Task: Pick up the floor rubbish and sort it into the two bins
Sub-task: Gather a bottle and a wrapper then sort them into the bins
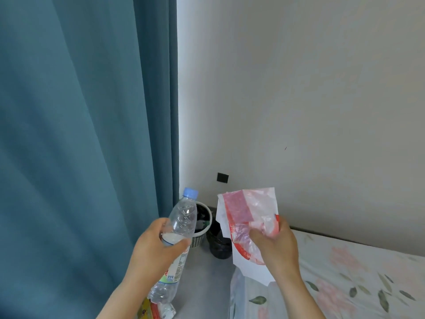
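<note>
between teal curtain [80, 134] and floral bed [358, 272], a white lattice bin [198, 241] and a black bin [219, 246] are being shown side by side. in front of them, a red-and-white wrapper [243, 210] is being pinched by curled fingers of the right hand [276, 246] and a clear water bottle [184, 215] clasped by the left hand [154, 248].

Teal curtain [87, 134], pale wall [299, 88] — black socket [222, 177], floral bedsheet [356, 284]

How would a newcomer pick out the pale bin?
Follow the blue curtain down its right edge to the floor in the corner, where two bins stand. The pale bin is the one next to the curtain, partly behind the bottle in the left hand; its light rim and slotted wall set it apart from the black bin on its right.
</note>
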A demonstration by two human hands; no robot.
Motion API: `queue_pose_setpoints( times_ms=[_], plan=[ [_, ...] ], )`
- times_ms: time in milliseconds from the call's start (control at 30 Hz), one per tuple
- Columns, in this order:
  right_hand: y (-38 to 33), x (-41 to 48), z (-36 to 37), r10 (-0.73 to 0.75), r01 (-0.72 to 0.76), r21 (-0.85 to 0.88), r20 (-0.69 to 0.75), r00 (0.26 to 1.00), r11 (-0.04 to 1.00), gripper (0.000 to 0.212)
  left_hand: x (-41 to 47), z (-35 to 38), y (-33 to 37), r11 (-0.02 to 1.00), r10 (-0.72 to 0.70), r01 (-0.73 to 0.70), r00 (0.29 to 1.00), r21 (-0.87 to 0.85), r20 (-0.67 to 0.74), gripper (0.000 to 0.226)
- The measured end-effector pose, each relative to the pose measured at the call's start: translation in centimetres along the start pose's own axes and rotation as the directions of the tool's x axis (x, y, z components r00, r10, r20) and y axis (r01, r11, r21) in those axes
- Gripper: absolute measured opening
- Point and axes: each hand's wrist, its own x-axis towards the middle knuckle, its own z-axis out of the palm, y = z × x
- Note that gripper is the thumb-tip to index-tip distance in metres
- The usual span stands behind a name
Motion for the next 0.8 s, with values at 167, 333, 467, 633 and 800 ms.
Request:
queue_pose_setpoints(
  times_ms=[167,333,467,633,800],
  plan=[
    [-0.6,4.8,1.7,0.028,-0.028,0.015,0.002,1.0,0.999,0.032,5.5,0.9,1.1,1.0,-0.016,0.016,1.0,0.022,0.019,0.037],
    [0.0,11.4,2.0,0.041,-0.041,0.007,-0.012,0.999,0.999,0.031,10.9,3.9,2.5,0.997,-0.063,0.062,0.998,0.05,0.018,0.042],
    [0.3,17.7,3.4,0.026,-0.026,-0.009,0.015,1.0,1.0,0.028,16.2,5.8,3.1,0.995,-0.078,0.079,0.997,0.066,-0.024,0.048],
    [-0.2,24.6,4.2,0.009,-0.008,-0.012,0.074,0.997,1.0,0.026,21.2,8.0,4.6,0.988,-0.112,0.116,0.993,0.101,-0.047,0.043],
    [-0.4,29.6,5.4,0.01,-0.005,-0.039,0.121,0.993,0.999,0.025,25.2,9.4,5.1,0.983,-0.15,0.157,0.986,0.1,-0.07,0.042]
  ],
)
